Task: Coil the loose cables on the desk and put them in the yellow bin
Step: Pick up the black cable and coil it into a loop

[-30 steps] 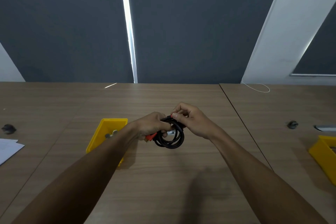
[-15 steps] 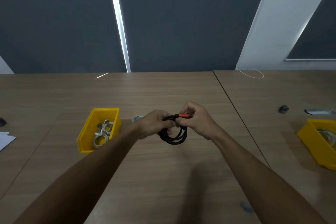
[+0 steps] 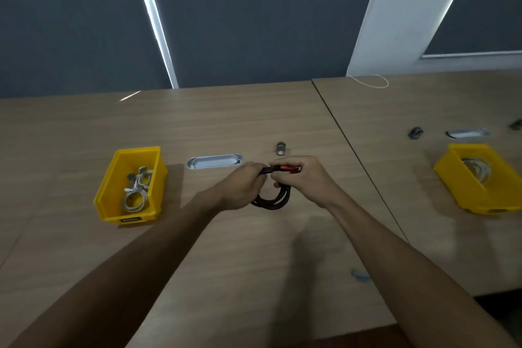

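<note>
Black cable (image 3: pixel 271 200) – coiled, held above the tabletop (image 3: pixel 226 127) | left hand (image 3: pixel 243 189) fingers clenched round the loops, likely to keep them from springing apart | right hand (image 3: pixel 302 181) pinches the red plug end (image 3: pixel 288 169) – probably to tuck it in | yellow bin (image 3: pixel 113 192) to the left, white cables (image 3: pixel 137 192) already inside

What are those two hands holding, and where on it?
A coiled black cable. The left hand grips the top of the coil; the right hand pinches its red plug end.
</note>
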The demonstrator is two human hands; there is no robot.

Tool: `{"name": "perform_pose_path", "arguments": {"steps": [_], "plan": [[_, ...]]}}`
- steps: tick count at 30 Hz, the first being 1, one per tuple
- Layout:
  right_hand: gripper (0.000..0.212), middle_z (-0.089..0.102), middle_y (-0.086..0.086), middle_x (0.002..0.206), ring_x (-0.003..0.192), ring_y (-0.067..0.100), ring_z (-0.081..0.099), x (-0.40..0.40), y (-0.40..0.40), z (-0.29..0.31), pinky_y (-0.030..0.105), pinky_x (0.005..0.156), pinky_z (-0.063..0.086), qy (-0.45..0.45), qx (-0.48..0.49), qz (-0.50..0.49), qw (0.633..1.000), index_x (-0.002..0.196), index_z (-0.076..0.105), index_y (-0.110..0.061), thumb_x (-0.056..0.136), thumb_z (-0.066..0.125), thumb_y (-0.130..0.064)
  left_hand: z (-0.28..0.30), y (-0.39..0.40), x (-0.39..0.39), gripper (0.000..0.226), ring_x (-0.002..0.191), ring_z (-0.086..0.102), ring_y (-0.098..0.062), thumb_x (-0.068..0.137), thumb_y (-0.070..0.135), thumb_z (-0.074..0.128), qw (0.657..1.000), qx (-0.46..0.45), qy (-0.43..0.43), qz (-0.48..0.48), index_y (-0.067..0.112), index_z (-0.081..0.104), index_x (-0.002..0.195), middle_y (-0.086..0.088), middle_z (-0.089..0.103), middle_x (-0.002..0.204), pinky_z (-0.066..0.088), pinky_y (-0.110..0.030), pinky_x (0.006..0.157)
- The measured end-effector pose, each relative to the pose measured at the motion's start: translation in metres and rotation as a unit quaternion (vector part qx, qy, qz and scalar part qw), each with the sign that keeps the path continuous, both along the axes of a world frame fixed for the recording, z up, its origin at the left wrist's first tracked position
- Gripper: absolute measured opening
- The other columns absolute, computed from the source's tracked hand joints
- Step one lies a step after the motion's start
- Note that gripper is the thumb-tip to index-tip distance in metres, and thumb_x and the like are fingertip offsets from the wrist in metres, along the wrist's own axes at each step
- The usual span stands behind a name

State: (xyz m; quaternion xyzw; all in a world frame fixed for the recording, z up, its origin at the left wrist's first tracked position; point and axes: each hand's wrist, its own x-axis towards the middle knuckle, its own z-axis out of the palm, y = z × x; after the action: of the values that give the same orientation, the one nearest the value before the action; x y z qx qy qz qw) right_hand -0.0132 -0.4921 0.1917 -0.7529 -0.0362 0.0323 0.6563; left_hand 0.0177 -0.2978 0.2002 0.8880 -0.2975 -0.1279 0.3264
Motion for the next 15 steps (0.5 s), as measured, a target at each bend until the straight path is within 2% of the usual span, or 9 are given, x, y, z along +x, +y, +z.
{"name": "perform_pose_path", "arguments": {"steps": [2, 4, 7, 10, 13, 15], "plan": [[0.031, 0.079, 0.008, 0.083, 0.074, 0.026, 0.072, -0.004, -0.003, 0.000, 0.032, 0.076, 0.061, -0.015, -0.008, -0.036, 0.999, 0.094, 0.082, -0.025, 0.087, 0.078, 0.005, -0.004, -0.004, 0.000, 0.023, 0.072, 0.063, -0.022, 0.103, 0.011, 0.042, 1.000, -0.024, -0.003, -0.002, 0.015, 0.065, 0.103, -0.008, 0.064, 0.084, 0.052, -0.039, 0.065], [0.026, 0.078, 0.018, 0.085, 0.073, 0.023, 0.071, -0.008, -0.004, -0.002, 0.037, 0.077, 0.059, -0.023, -0.026, -0.069, 0.997, 0.090, 0.083, -0.024, 0.085, 0.080, 0.002, -0.009, -0.005, 0.002, 0.020, 0.072, 0.062, -0.015, 0.103, 0.016, 0.046, 0.999, -0.035, -0.008, 0.006, 0.017, 0.065, 0.105, -0.003, 0.062, 0.086, 0.052, -0.034, 0.066], [0.016, 0.076, 0.020, 0.082, 0.071, 0.020, 0.070, -0.014, -0.003, -0.009, 0.040, 0.078, 0.059, -0.024, -0.059, -0.113, 0.992, 0.097, 0.083, -0.013, 0.085, 0.081, -0.003, -0.017, -0.004, 0.003, 0.018, 0.076, 0.063, -0.019, 0.104, 0.027, 0.048, 1.000, -0.005, -0.007, 0.025, 0.020, 0.063, 0.112, -0.002, 0.062, 0.088, 0.058, -0.045, 0.067], [0.019, 0.078, 0.017, 0.080, 0.072, 0.020, 0.072, -0.022, -0.001, -0.018, 0.041, 0.080, 0.060, -0.016, -0.059, -0.145, 0.988, 0.105, 0.082, -0.009, 0.086, 0.082, -0.008, -0.025, -0.007, -0.002, 0.020, 0.076, 0.066, -0.027, 0.106, 0.032, 0.043, 0.999, 0.020, 0.011, 0.026, 0.020, 0.055, 0.116, -0.006, 0.064, 0.092, 0.057, -0.055, 0.069], [0.022, 0.079, 0.018, 0.082, 0.073, 0.019, 0.073, -0.033, -0.004, -0.025, 0.034, 0.079, 0.058, -0.011, -0.046, -0.164, 0.985, 0.112, 0.080, -0.006, 0.089, 0.080, -0.009, -0.032, -0.013, -0.011, 0.021, 0.077, 0.063, -0.026, 0.107, 0.036, 0.037, 1.000, 0.022, -0.009, 0.013, 0.023, 0.048, 0.119, -0.006, 0.060, 0.097, 0.057, -0.055, 0.071], [0.023, 0.078, 0.020, 0.083, 0.072, 0.019, 0.073, -0.041, -0.008, -0.025, 0.032, 0.079, 0.058, -0.012, -0.042, -0.181, 0.983, 0.114, 0.079, -0.005, 0.091, 0.079, -0.009, -0.035, -0.020, -0.018, 0.029, 0.083, 0.063, -0.026, 0.108, 0.038, 0.035, 1.000, 0.005, -0.018, 0.009, 0.024, 0.041, 0.132, -0.004, 0.058, 0.109, 0.056, -0.052, 0.078]]}}
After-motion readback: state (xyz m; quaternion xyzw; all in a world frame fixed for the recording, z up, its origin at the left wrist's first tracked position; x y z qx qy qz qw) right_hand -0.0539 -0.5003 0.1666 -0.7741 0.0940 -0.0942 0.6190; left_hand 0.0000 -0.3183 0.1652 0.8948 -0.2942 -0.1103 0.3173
